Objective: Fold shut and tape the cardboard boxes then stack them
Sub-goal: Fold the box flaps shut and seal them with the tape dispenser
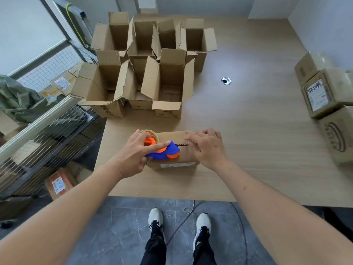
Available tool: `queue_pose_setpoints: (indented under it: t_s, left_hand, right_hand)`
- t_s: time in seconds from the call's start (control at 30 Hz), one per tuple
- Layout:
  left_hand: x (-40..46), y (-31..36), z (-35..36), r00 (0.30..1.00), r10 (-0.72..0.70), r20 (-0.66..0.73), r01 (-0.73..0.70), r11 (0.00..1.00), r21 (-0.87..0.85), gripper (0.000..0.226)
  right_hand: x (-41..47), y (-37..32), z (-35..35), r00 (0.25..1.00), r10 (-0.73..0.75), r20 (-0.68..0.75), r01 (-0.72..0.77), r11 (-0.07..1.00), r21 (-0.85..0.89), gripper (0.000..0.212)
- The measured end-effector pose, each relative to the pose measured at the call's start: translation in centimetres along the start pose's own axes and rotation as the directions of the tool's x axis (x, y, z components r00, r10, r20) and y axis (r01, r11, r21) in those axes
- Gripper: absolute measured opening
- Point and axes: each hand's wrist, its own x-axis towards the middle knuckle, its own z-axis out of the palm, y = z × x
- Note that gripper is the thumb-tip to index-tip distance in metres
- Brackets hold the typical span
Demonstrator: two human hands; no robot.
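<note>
A small cardboard box with its flaps folded shut sits near the table's front edge. My left hand grips a blue and orange tape dispenser that rests on the box top, index finger stretched along it. My right hand lies flat on the right half of the top, fingers over the seam. Behind them stand several open cardboard boxes with flaps up. Taped boxes are stacked at the table's right edge.
The wooden table has a round cable hole. A wire cage cart with parcels stands to the left of the table. My feet are on the grey tiled floor, a cable running between them.
</note>
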Motion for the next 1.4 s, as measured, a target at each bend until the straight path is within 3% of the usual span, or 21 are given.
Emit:
queue_pose_setpoints:
  t_s: [0.07,0.1,0.17,0.23,0.3,0.4,0.57,0.9,1.1,1.4]
  left_hand:
    - [0.1,0.1,0.0,0.999,-0.018,0.034,0.018,1.0,0.009,0.089]
    - [0.1,0.1,0.0,0.999,-0.025,0.039,0.025,1.0,0.01,0.089]
    - [0.0,0.1,0.1,0.999,-0.031,0.028,0.031,0.999,0.008,0.09]
    - [-0.1,0.1,0.2,0.999,-0.04,0.022,0.04,0.999,0.008,0.089]
    - [-0.1,0.1,0.3,0.999,-0.043,0.019,0.043,0.999,0.005,0.091]
    - [-0.1,0.2,0.4,0.999,-0.046,0.02,0.046,0.999,0.0,0.093]
    - [-0.2,0.0,0.6,1.0,-0.027,0.002,0.027,0.999,-0.023,0.101]
    - [0.0,0.1,0.5,0.999,-0.031,-0.015,0.031,0.999,-0.033,0.105]
    - [0.1,0.1,0.5,0.999,-0.034,-0.008,0.034,0.999,-0.014,0.098]
    - [0.1,0.5,0.3,0.999,-0.053,-0.008,0.053,0.999,-0.012,0.094]
  right_hand:
    - [0.8,-0.1,-0.6,0.998,-0.062,-0.01,0.062,0.998,0.003,0.017]
    - [1.1,-0.4,-0.8,0.998,-0.054,0.037,0.05,0.992,0.113,0.017]
    - [1.9,-1.3,-1.1,0.983,0.014,0.182,-0.088,0.911,0.404,0.018]
    - [2.7,-2.2,-1.2,0.943,0.029,0.331,-0.208,0.828,0.52,0.019]
    - [3.3,-2.6,-0.9,0.894,-0.006,0.448,-0.277,0.778,0.563,0.021]
    - [3.7,-2.2,-1.0,0.857,0.007,0.515,-0.366,0.712,0.599,0.027]
    - [4.1,-1.8,-1.1,0.785,-0.018,0.619,-0.419,0.721,0.552,0.034]
    - [4.3,-0.7,-0.9,0.768,-0.06,0.637,-0.433,0.684,0.587,0.026]
    - [3.6,-0.6,-0.1,0.855,0.013,0.518,-0.392,0.669,0.631,0.019]
    - [2.8,-1.4,0.6,0.898,0.087,0.431,-0.345,0.748,0.567,0.018]
